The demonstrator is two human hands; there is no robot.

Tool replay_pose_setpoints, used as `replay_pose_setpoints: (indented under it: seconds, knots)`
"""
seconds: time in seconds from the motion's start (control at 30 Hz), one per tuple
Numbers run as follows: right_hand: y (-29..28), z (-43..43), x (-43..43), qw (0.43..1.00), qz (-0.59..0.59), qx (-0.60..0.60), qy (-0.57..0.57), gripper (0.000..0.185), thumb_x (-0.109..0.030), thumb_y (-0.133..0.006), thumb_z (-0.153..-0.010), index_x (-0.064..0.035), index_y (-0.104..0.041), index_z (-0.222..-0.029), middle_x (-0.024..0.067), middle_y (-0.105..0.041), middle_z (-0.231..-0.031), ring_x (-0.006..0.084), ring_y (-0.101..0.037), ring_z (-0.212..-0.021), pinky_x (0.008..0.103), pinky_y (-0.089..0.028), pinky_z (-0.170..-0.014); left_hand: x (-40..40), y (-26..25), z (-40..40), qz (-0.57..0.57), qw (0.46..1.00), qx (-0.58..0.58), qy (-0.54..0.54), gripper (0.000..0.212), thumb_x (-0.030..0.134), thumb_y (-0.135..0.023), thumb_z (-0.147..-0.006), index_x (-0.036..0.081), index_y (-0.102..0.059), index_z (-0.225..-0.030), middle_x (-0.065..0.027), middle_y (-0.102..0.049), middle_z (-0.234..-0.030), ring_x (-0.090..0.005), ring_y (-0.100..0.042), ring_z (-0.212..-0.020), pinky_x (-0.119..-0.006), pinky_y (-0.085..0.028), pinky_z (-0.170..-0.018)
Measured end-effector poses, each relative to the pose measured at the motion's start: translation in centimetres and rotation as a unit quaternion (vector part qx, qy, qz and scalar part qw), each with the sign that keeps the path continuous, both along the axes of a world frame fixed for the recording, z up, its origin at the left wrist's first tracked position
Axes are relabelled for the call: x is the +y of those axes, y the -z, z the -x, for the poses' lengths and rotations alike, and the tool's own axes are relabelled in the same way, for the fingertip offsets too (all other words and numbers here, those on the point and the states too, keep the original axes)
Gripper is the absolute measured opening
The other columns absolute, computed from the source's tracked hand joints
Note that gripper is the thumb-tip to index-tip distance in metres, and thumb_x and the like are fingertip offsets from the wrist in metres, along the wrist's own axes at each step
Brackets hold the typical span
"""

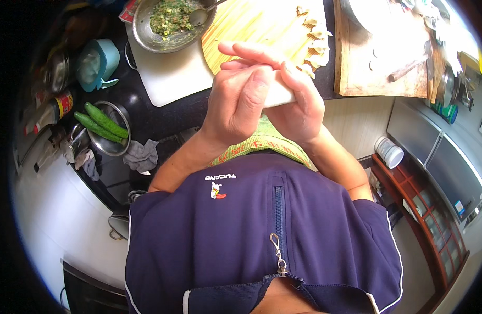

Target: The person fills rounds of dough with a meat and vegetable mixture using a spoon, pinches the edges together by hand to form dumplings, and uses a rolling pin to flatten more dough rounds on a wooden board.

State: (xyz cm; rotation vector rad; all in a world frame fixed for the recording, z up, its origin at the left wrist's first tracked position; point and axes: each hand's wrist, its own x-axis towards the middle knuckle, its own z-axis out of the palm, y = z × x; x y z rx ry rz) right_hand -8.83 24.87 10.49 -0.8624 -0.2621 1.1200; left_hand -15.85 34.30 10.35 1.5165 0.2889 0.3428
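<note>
My left hand (237,104) and my right hand (301,104) are cupped together in front of my chest, over the counter's front edge. Between them they hold a white dough wrapper (281,93), whose lower part shows under my thumbs. My fingers cover the rest, so any filling inside cannot be seen. Beyond my hands lies a round bamboo board (244,23), with several folded dumplings (317,47) along its right side. A metal bowl (142,41) of chopped green filling (170,19) stands at the upper left, a metal spoon (198,17) resting in it.
The bowl and bamboo board overlap a white cutting board (166,82). On the right, a floury wooden board (354,74) carries a rolling pin (407,68) and small dough pieces (373,64). Cucumbers (103,123) lie in a steel bowl (125,117) at left, near a crumpled grey cloth (140,157) and blue container (107,59).
</note>
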Motion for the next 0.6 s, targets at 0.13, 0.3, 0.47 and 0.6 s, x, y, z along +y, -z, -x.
replay_pose_setpoints:
  seconds: [0.13, 0.3, 0.47, 0.6]
  knots:
    - [0.4, 0.0, -0.3, 0.997, 0.019, -0.069, -0.018, 0.066, -0.043, -0.033, -0.086, 0.0067, -0.043, -0.127, 0.0168, -0.046, -0.131, 0.0211, -0.047, -0.114, 0.0336, -0.032, -0.101, 0.0, 0.2, 0.2, 0.08, 0.997, 0.006, 0.006, 0.042, 0.029, -0.033, -0.092, -0.001, -0.055, -0.074, -0.0052, -0.053, -0.06, -0.0133, -0.05, -0.054, -0.026, -0.035, -0.05]
    - [0.9, -0.7, -1.2, 0.972, 0.012, -0.235, 0.002, 0.045, -0.027, -0.037, -0.092, 0.0041, -0.049, -0.123, 0.0174, -0.049, -0.124, 0.0246, -0.05, -0.111, 0.0352, -0.035, -0.098, -0.6, -0.8, 0.2, 0.103, 0.993, 0.053, 0.0, 0.051, 0.038, -0.033, -0.094, 0.001, -0.053, -0.065, -0.0027, -0.049, -0.052, -0.0099, -0.045, -0.046, -0.025, -0.032, -0.045]
    - [0.6, -0.2, -1.1, 0.947, 0.078, -0.308, 0.037, 0.055, -0.033, -0.033, -0.088, 0.0059, -0.049, -0.123, 0.0197, -0.047, -0.128, 0.0278, -0.053, -0.105, 0.0378, -0.041, -0.092, -0.3, -1.1, 0.4, 0.141, 0.985, 0.091, 0.028, 0.05, 0.037, -0.035, -0.094, 0.002, -0.052, -0.062, -0.0034, -0.047, -0.049, -0.0097, -0.042, -0.042, -0.025, -0.028, -0.041]
    - [-0.8, -0.8, -1.6, 0.978, 0.146, -0.138, -0.05, 0.054, -0.033, -0.033, -0.09, 0.0046, -0.044, -0.127, 0.0177, -0.049, -0.126, 0.0236, -0.054, -0.102, 0.0335, -0.046, -0.082, -0.4, -1.3, 0.3, 0.187, 0.975, 0.119, 0.018, 0.046, 0.033, -0.036, -0.094, 0.002, -0.053, -0.065, -0.0048, -0.049, -0.051, -0.0095, -0.042, -0.042, -0.025, -0.029, -0.039]
